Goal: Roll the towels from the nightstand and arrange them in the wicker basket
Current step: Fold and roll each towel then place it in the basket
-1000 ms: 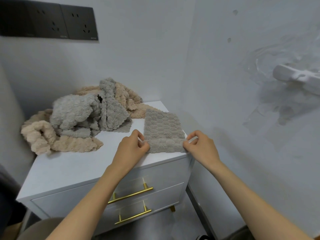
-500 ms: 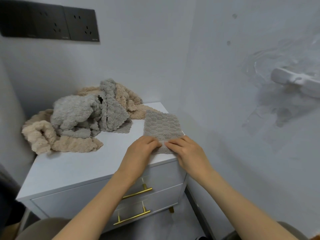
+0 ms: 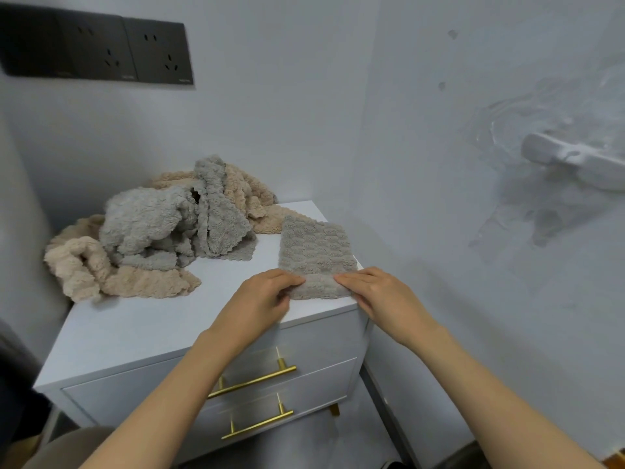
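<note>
Parted now, left hand (image 3: 262,301) pinches and right hand (image 3: 380,296) presses the grey towel (image 3: 314,252).

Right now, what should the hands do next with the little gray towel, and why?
Probably roll the folded near edge of the small gray textured towel away, toward the wall. The left hand pinches that edge and the right hand presses it, only one turn is made, and most of the towel lies flat on the white nightstand.
</note>
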